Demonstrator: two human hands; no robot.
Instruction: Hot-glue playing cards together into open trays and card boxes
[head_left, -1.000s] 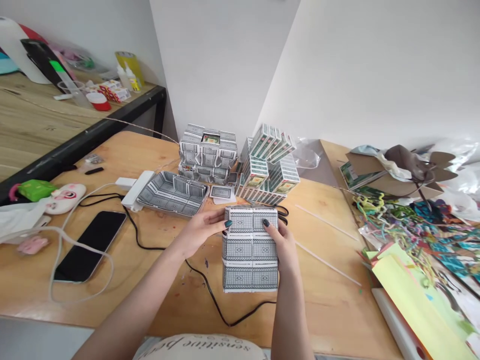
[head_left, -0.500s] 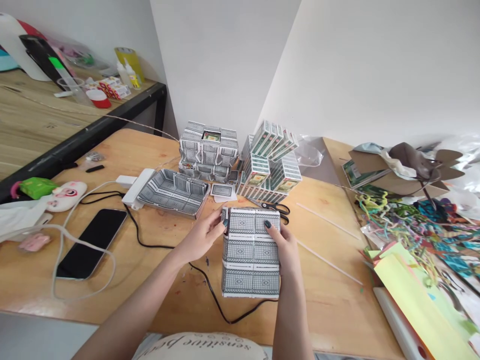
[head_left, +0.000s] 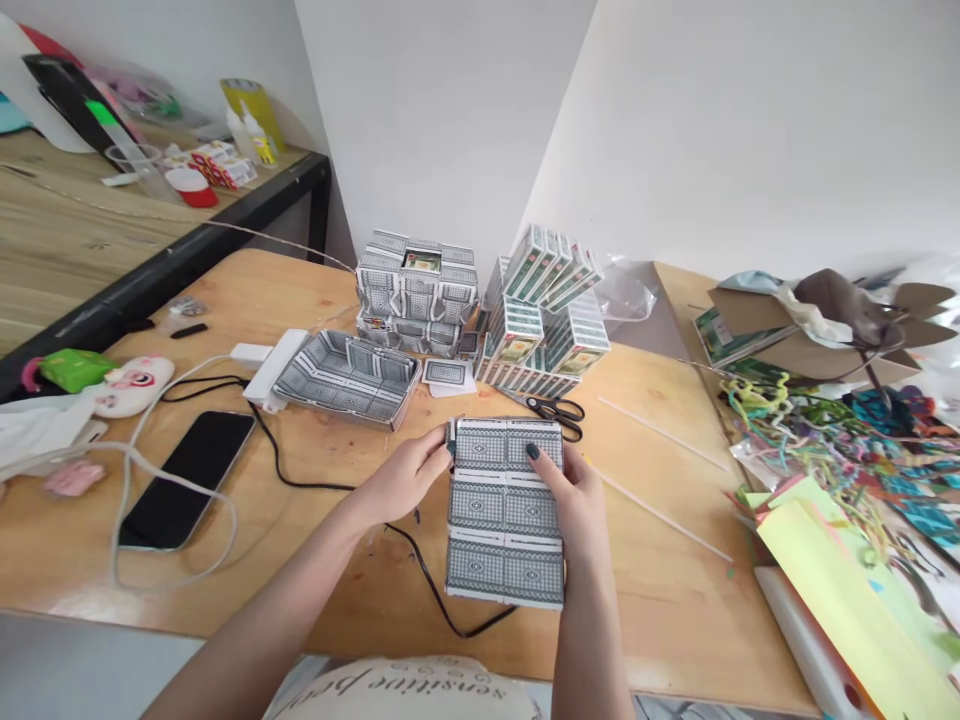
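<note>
Both hands hold a flat panel of grey-patterned playing cards point(head_left: 505, 512) joined in rows, above the wooden table point(head_left: 675, 620). My left hand point(head_left: 409, 477) pinches the panel's upper left edge. The thumb of my right hand point(head_left: 571, 495) lies on the panel's top right, with the fingers behind it. Beyond the panel stand an open tray made of the same cards point(head_left: 346, 378), a stacked card box point(head_left: 416, 293), a pile of card decks point(head_left: 546, 318), a single loose card point(head_left: 445, 373) and black scissors point(head_left: 556, 408).
A black phone point(head_left: 187, 478) with a white cable point(head_left: 131, 480) lies at the left, a black cable point(head_left: 330, 487) crosses the middle. Thin sticks point(head_left: 660, 515), coloured paper point(head_left: 847, 590) and tangled craft scraps point(head_left: 840, 440) fill the right. A second table point(head_left: 82, 240) stands at the far left.
The card panel has sunk slightly lower and nearer to me, both hands staying on it. The scissors behind it have come into full view.
</note>
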